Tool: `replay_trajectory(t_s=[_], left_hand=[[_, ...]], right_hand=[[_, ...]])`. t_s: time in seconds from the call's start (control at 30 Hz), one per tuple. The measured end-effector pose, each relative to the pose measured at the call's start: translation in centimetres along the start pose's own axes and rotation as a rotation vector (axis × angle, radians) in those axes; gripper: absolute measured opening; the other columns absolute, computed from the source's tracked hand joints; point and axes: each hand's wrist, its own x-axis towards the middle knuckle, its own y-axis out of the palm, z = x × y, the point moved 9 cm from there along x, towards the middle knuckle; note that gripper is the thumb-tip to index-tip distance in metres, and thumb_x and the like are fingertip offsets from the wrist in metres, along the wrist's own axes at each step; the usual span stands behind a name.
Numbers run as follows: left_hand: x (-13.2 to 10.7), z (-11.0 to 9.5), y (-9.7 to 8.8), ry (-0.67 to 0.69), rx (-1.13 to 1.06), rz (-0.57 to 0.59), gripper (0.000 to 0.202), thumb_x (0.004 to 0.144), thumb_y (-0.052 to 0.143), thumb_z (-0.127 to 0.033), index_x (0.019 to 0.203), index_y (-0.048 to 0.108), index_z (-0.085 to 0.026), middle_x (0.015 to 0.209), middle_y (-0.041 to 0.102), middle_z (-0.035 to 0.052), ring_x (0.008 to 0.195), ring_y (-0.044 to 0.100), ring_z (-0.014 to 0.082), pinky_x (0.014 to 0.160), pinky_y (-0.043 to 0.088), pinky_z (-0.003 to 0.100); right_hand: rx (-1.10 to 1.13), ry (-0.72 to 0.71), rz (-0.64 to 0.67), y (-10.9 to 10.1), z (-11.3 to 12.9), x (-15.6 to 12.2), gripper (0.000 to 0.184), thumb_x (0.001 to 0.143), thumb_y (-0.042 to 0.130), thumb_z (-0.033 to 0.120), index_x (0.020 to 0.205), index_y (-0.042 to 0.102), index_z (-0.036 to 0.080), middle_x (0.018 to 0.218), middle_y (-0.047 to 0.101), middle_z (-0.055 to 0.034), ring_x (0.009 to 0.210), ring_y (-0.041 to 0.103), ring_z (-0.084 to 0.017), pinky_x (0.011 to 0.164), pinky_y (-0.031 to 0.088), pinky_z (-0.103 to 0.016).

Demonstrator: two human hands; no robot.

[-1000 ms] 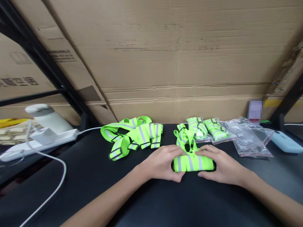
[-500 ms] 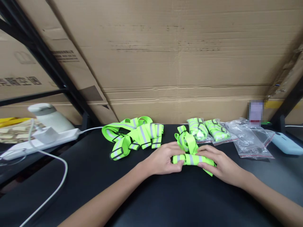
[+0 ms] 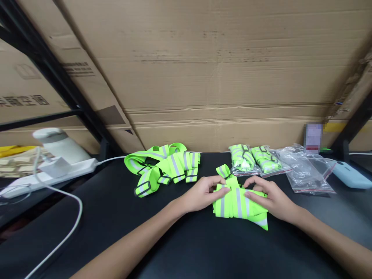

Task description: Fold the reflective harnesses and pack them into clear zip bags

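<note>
A folded bundle of neon-green reflective strap (image 3: 238, 205) with grey stripes lies on the black table between my hands. My left hand (image 3: 207, 192) pinches the bundle's upper left, thumb on top and fingers behind. At the upper right, my right hand (image 3: 269, 197) grips it with the thumb on its face and the fingers curled behind. A loose loop of the strap sticks up behind the bundle, and one pointed end juts out at the lower right. Left of my hands lies a loose pile of similar straps (image 3: 177, 166) with black buckles.
Two clear bags of packed straps (image 3: 243, 159) lie behind my hands. Further right are several flat plastic bags (image 3: 308, 174) and a light blue object (image 3: 352, 175). A power strip (image 3: 78, 170), a white bottle (image 3: 68, 145) and a cable (image 3: 78, 217) occupy the left. Cardboard (image 3: 217, 77) stands behind.
The bundle has turned from a narrow roll edge-on to a broad flat face towards me, reaching lower on the table. The loop behind it shows smaller. Both hands still hold it.
</note>
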Motion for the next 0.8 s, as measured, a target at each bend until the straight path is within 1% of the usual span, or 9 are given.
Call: replay_trajectory(t_s=[0.13,0.23,0.3,0.37,0.47,0.53,0.63,0.7,0.8], left_hand=[[0.0,0.2,-0.9,-0.023,0.011,-0.111,0.033,0.09,0.065,-0.049,0.088,0.054,-0.018,0.063,0.041,-0.0075,0.052,0.036,0.008,0.049,0.029,0.02],[-0.1,-0.2,-1.5,0.031,0.035,-0.187,0.03,0.088,0.069,-0.046,0.092,0.058,-0.018,0.079,0.053,-0.002,0.058,0.045,0.0088,0.051,0.037,0.02],[-0.2,-1.1,-1.4,0.11,0.095,-0.171,0.024,0.092,0.066,-0.042,0.092,0.066,-0.018,0.089,0.059,0.0029,0.068,0.053,0.0112,0.058,0.043,0.022],[-0.4,-2.0,-1.3,0.172,0.152,-0.135,0.024,0.096,0.062,-0.038,0.088,0.072,-0.018,0.089,0.063,0.005,0.076,0.059,0.0142,0.068,0.047,0.026],[-0.7,-2.9,-1.3,0.196,0.205,-0.057,0.024,0.095,0.063,-0.038,0.089,0.074,-0.018,0.089,0.066,0.0053,0.08,0.063,0.0167,0.077,0.05,0.03],[-1.0,-3.2,-1.3,0.183,0.255,-0.011,0.029,0.085,0.074,-0.047,0.094,0.073,-0.019,0.093,0.067,0.0053,0.084,0.065,0.0195,0.078,0.051,0.031],[-1.4,-3.2,-1.1,0.165,0.358,0.032,0.063,0.06,0.088,-0.059,0.107,0.069,-0.021,0.104,0.068,0.007,0.094,0.067,0.0266,0.083,0.053,0.036],[-1.5,-3.0,-0.9,0.158,0.419,0.046,0.075,0.053,0.089,-0.062,0.112,0.065,-0.02,0.111,0.067,0.0095,0.098,0.066,0.0298,0.085,0.053,0.038],[-1.4,-2.8,-0.7,0.146,0.455,0.044,0.066,0.058,0.088,-0.054,0.109,0.064,-0.019,0.107,0.067,0.0091,0.098,0.065,0.0297,0.084,0.053,0.037]], right_hand=[[-0.1,-0.114,-0.047,-0.6,0.8,0.2,0.025,0.1,0.055,0.047,0.098,0.064,0.024,0.08,0.062,0.0006,0.067,0.055,-0.014,0.062,0.042,-0.027],[-0.126,-0.212,-0.107,-1.0,1.4,0.1,0.023,0.1,0.057,0.043,0.099,0.067,0.023,0.09,0.065,-0.0039,0.081,0.061,-0.018,0.07,0.048,-0.03],[-0.133,-0.274,-0.136,-1.1,1.9,0.0,0.021,0.1,0.057,0.04,0.103,0.068,0.022,0.091,0.064,-0.0051,0.083,0.062,-0.018,0.072,0.05,-0.031],[-0.13,-0.338,-0.132,-1.1,2.6,-0.3,0.021,0.101,0.056,0.038,0.102,0.071,0.022,0.092,0.065,-0.0058,0.085,0.063,-0.018,0.075,0.051,-0.032],[-0.137,-0.362,-0.059,-0.9,3.2,-0.6,0.024,0.098,0.061,0.041,0.105,0.076,0.023,0.098,0.067,-0.0065,0.09,0.065,-0.019,0.08,0.053,-0.033],[-0.159,-0.356,0.002,-0.8,3.5,-0.8,0.04,0.088,0.072,0.051,0.116,0.074,0.024,0.106,0.068,-0.008,0.095,0.066,-0.022,0.085,0.054,-0.036],[-0.239,-0.364,0.054,-0.8,3.9,-1.1,0.078,0.063,0.085,0.064,0.126,0.07,0.022,0.116,0.064,-0.0114,0.103,0.063,-0.027,0.091,0.053,-0.043],[-0.301,-0.346,0.078,-0.6,3.9,-1.1,0.085,0.058,0.089,0.061,0.129,0.067,0.021,0.121,0.061,-0.0125,0.109,0.061,-0.029,0.095,0.051,-0.044],[-0.333,-0.323,0.103,-0.4,4.0,-1.0,0.072,0.068,0.086,0.042,0.133,0.064,0.021,0.123,0.059,-0.0115,0.113,0.059,-0.028,0.098,0.05,-0.041]])
